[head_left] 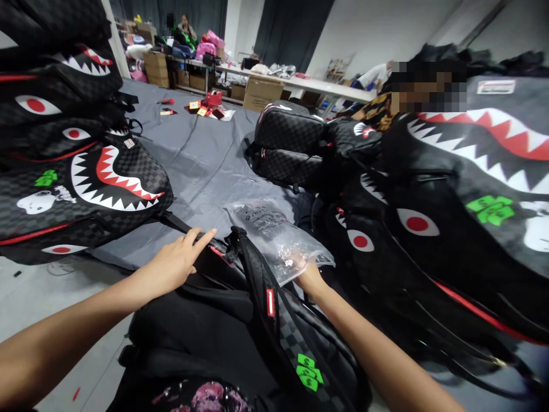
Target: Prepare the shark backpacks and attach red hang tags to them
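A black checkered backpack [240, 332] with a green dollar patch lies in front of me. My left hand [175, 263] rests on its top edge with the fingers stretched out flat. My right hand [305, 270] grips a clear plastic bag [274, 232] with black print, its fingers partly hidden under the plastic. The bag sticks out over the backpack toward the grey sheet.
Piles of black shark-mouth backpacks stand at the left [86, 183] and right [450, 217], two more lie ahead [291, 143]. A grey sheet [201, 154] covers the floor. A person [386, 103] sits at the right. Tables and cardboard boxes [261, 91] line the back.
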Demonstrator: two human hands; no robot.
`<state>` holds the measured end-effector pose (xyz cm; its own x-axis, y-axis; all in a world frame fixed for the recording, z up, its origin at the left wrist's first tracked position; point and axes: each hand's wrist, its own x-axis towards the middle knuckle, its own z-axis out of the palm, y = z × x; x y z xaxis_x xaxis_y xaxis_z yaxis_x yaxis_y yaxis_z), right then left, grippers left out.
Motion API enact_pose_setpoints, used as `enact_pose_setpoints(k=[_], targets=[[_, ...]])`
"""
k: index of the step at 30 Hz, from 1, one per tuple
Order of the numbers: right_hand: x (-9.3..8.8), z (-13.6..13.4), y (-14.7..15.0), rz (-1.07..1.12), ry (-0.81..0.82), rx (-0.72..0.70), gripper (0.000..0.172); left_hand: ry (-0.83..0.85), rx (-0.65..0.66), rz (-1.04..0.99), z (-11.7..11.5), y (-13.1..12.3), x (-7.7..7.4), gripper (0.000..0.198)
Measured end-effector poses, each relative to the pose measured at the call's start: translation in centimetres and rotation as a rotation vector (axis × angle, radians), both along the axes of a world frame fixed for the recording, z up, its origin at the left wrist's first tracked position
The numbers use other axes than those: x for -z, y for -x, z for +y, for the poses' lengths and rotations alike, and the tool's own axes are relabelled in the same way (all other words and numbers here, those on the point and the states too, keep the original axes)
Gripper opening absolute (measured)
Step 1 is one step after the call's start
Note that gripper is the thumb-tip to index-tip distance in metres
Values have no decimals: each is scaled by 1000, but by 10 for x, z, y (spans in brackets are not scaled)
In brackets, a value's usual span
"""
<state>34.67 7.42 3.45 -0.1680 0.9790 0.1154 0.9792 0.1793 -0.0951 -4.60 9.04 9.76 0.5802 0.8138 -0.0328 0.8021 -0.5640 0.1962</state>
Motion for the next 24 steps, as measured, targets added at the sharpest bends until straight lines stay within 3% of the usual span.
enact_pose_setpoints(k=[2,5,8,11,14,17,21,24], targets=[[-9,-14,0,-47,38,110,28,-16,2,19,2,1,2,100],[-31,-38,-3,-5,-2,398,24,-36,-6,56,3,1,1,98],[-61,-66,-10,354,-44,614,24,-50,13,90,3,-4,-5,95],[-95,-93,-5,759,-37,658,30,-63,62,111,-1,-19,-14,95],[-123,-108,23,958,-49,631,41,-95,127,96,-4,-40,-20,98],[-136,-107,65,993,-49,455,39,-106,196,39,-2,-55,-21,98],[-130,-91,120,739,-114,133,19,-26,201,-30,-2,-54,-20,103],[-120,-79,151,403,42,-8,17,16,159,-97,-5,-46,-20,107]])
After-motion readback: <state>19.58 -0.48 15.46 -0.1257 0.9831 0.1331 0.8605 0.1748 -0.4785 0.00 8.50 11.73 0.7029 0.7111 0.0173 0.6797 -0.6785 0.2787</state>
